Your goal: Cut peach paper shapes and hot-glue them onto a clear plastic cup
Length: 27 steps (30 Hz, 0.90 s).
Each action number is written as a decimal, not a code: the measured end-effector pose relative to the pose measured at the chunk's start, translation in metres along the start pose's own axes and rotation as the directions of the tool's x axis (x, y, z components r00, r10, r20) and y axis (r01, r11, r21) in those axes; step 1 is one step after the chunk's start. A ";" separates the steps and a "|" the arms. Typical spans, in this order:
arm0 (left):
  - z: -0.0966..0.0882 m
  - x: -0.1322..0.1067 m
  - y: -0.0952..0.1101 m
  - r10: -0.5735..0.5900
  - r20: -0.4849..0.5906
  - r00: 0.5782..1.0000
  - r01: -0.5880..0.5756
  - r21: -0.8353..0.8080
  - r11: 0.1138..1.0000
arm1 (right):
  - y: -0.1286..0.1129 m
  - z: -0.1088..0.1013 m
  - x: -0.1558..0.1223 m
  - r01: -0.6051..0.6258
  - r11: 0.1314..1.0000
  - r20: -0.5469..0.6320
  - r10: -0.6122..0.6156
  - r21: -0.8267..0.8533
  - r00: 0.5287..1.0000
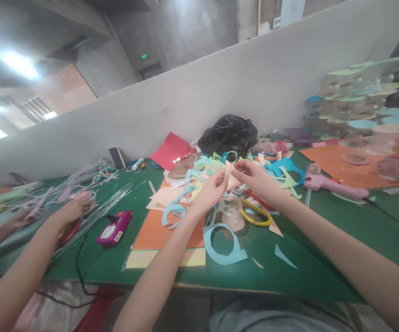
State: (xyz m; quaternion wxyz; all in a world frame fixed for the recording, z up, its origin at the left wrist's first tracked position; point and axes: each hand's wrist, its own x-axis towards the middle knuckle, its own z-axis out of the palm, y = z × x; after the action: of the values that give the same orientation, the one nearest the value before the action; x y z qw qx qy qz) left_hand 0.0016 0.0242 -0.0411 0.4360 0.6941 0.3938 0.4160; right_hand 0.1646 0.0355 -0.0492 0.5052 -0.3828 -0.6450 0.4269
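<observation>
Your left hand (210, 190) and right hand (254, 177) pinch the paper piece (228, 171), fingers closed on its edges. Pull unevenly and it may tear, or drop among the scraps (184, 192) below your fingers.

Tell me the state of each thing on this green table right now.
Small pale paper piece: pinched between left hand and right hand
Light pink plastic glue gun: lying flat, untouched
Black plastic bag: crumpled
Black rectangular phone: propped against white partition wall
</observation>
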 end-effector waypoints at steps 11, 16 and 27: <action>-0.001 -0.002 0.002 0.015 -0.166 0.986 -0.004 0.065 0.998 | -0.008 0.000 -0.004 -0.096 0.995 -0.023 0.095 -0.025 0.995; -0.004 0.000 0.002 0.028 -0.088 0.996 -0.021 0.080 0.997 | -0.005 -0.001 -0.004 -0.084 0.996 -0.032 0.083 -0.016 0.996; 0.001 -0.008 0.016 -0.072 0.015 0.997 0.071 0.081 0.994 | -0.011 0.002 -0.005 -0.053 0.998 -0.045 0.054 0.020 0.998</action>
State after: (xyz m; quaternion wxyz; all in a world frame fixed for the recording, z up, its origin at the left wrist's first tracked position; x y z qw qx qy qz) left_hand 0.0029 0.0113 -0.0282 0.4259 0.7001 0.4309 0.3779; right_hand 0.1633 0.0268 -0.0409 0.5117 -0.4049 -0.6189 0.4373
